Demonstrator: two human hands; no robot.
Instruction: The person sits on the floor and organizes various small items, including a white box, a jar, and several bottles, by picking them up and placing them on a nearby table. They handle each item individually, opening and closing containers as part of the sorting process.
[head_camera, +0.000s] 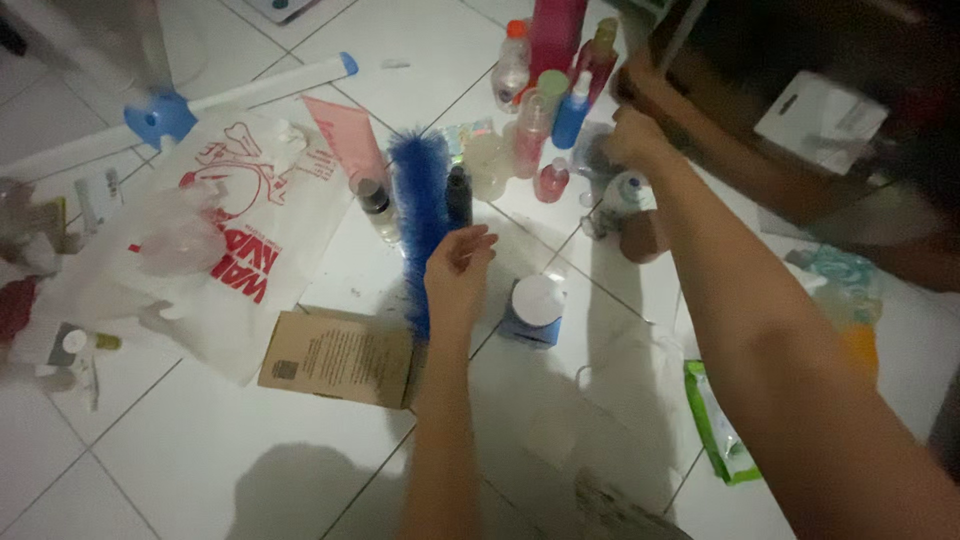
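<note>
**Two hands among bottles on a tiled floor**

Seen from above, over white floor tiles (200, 440) strewn with toiletries. Left hand (458, 268) reaching forward at mid-frame, fingers curled loosely and partly open, fingertips touching or just short of a dark slim bottle (459, 195) standing upright; whether actually gripped, cannot tell. Just left of that bottle, a fluffy blue brush (420, 215) lying lengthwise, running from near the bottle cluster down to beside the left wrist. Right of the left hand, a small blue tub with a white round lid (536, 308), standing apart from the fingers.

Right hand (632, 135) stretched further out, closed into a loose fist at the edge of a dark brown box (800, 120) at upper right; contents of the fist hidden, so hold not clear. Immediately left of it, a cluster of upright bottles (545, 90): pink, red, blue and clear ones, packed close together.

Further left, a white plastic bag with red print (250, 230), crumpled flat on the floor, with a pink tube (345, 135) lying at its upper right edge. Below the bag, a flat brown cardboard box (340, 355), just beside the left forearm. At lower right, a green-edged packet (720, 440) under the right forearm.
</note>
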